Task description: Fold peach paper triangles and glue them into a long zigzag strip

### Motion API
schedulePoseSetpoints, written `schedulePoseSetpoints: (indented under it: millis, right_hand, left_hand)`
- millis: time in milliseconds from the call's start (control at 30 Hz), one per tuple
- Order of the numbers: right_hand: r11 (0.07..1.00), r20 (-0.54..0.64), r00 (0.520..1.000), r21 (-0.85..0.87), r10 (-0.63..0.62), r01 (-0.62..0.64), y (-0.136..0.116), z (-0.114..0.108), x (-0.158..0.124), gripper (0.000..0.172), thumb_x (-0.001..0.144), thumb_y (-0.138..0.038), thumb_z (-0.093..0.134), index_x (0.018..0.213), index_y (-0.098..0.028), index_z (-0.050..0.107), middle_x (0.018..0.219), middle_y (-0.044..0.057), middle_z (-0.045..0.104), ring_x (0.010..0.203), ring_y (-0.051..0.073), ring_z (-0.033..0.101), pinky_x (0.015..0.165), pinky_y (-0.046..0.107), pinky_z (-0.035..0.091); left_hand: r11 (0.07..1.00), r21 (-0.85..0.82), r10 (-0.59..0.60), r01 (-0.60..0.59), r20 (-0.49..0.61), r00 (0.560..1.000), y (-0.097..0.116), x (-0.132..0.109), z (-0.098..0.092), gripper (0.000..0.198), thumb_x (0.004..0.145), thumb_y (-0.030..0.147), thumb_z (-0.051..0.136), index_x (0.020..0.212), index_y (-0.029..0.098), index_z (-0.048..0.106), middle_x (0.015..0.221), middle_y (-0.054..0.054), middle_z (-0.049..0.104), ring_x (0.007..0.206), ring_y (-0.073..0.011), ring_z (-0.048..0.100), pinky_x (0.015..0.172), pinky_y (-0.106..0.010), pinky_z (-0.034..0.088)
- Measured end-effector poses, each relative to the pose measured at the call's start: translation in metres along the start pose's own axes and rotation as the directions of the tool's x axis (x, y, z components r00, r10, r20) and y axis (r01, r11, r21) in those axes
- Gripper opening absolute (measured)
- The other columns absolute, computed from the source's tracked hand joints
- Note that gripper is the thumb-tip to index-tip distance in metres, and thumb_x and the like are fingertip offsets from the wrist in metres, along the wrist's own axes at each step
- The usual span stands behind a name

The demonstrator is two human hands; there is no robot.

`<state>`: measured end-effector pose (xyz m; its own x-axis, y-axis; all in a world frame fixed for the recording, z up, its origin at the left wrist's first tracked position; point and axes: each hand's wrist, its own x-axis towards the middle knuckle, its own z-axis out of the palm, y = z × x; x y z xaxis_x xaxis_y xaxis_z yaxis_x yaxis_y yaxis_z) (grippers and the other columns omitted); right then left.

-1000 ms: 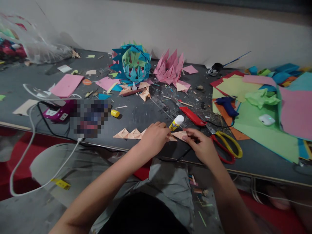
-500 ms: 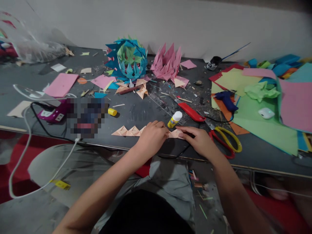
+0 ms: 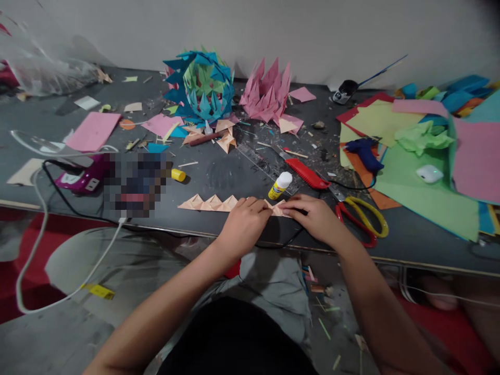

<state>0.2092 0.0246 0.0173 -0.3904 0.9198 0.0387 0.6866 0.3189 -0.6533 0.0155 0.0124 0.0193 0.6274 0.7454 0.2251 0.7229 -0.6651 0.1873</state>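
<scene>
A row of joined, folded peach paper triangles (image 3: pixel 213 203) lies along the table's front edge. My left hand (image 3: pixel 246 221) rests over its right half, fingers closed and pressed on the paper, hiding some of the triangles. At the strip's right end, my right hand (image 3: pixel 314 217) pinches the last piece between thumb and fingers. The fingertips of both hands are close together there. Just behind them stands a yellow glue stick (image 3: pixel 279 186) with a white end. Its yellow cap (image 3: pixel 178 175) lies apart, to the left.
Behind are a blue and green folded-paper ring (image 3: pixel 207 88) and a pink spiky one (image 3: pixel 266 94). Right of my hands lie a red-handled cutter (image 3: pixel 307 173), scissors (image 3: pixel 365 221), a blue glue gun (image 3: pixel 365 155) and coloured paper sheets (image 3: pixel 422 182). A purple power strip (image 3: pixel 84 177) sits left.
My fingertips have come slightly closer together, the right hand shifting a little left along the strip. The camera view has tilted slightly down.
</scene>
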Motion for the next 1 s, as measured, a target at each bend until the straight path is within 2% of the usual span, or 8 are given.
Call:
schedulePoseSetpoints:
  millis: [200,467,767,867,1000]
  right_hand:
    - [0.997,0.013,0.999,-0.056,-0.046,0.047,0.005,0.002,0.001,0.022,0.083,-0.019,0.05,0.092,-0.022,0.07,0.09,0.005,0.065,0.083,0.017,0.062,0.078,0.03,0.048]
    - [0.99,0.036,0.99,-0.037,-0.136,0.137,0.012,0.002,0.002,0.02,0.083,-0.016,0.052,0.091,-0.02,0.07,0.089,0.005,0.065,0.082,0.016,0.061,0.077,0.029,0.049]
    - [0.988,-0.018,0.996,-0.126,-0.091,0.088,0.006,0.004,-0.005,0.02,0.084,-0.019,0.052,0.093,-0.021,0.069,0.087,0.005,0.063,0.081,0.017,0.061,0.075,0.029,0.049]
    - [0.972,-0.087,0.991,-0.223,-0.099,0.078,0.002,0.009,-0.009,0.021,0.086,-0.021,0.05,0.094,-0.02,0.069,0.085,0.005,0.06,0.078,0.017,0.06,0.071,0.028,0.049]
    - [0.929,-0.145,0.973,-0.35,-0.178,0.117,-0.003,0.015,-0.015,0.025,0.089,-0.021,0.045,0.097,-0.018,0.068,0.085,0.007,0.058,0.076,0.018,0.057,0.069,0.03,0.048]
  left_hand:
    - [1.0,0.022,-0.002,0.002,0.017,1.0,0.001,-0.001,0.002,0.011,0.084,0.018,0.055,0.09,0.015,0.064,0.087,-0.004,0.062,0.081,-0.0194,0.052,0.069,-0.031,0.037]
    - [0.998,0.056,-0.018,0.015,0.047,0.999,0.003,-0.001,0.0,0.012,0.085,0.018,0.054,0.091,0.016,0.064,0.086,-0.003,0.062,0.082,-0.0193,0.053,0.07,-0.031,0.039]
    - [0.994,0.106,-0.015,0.011,0.039,0.999,0.01,-0.005,-0.001,0.016,0.087,0.018,0.048,0.095,0.016,0.062,0.089,-0.004,0.062,0.085,-0.0204,0.053,0.075,-0.033,0.04]
    - [0.99,0.135,-0.041,0.038,0.021,0.999,0.019,-0.009,0.0,0.021,0.087,0.016,0.045,0.102,0.012,0.059,0.1,-0.008,0.061,0.092,-0.0215,0.053,0.077,-0.033,0.041]
    - [0.99,0.135,-0.049,0.05,-0.009,0.999,0.031,-0.016,0.007,0.034,0.087,0.018,0.041,0.118,0.006,0.051,0.121,-0.013,0.055,0.11,-0.023,0.048,0.086,-0.033,0.04]
